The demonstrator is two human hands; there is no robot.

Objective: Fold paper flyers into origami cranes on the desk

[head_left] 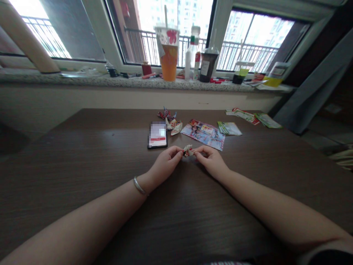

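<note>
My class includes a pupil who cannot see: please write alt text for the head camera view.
A person's left hand and right hand pinch a small crumpled piece of printed paper between them at a brown table. Beyond the hands lie a phone, more crumpled paper and a colourful printed sheet; drink cups stand on a windowsill behind.

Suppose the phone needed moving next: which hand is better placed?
Probably the left hand: it is nearer the phone, while the right hand is beyond the small crumpled piece both pinch.
</note>
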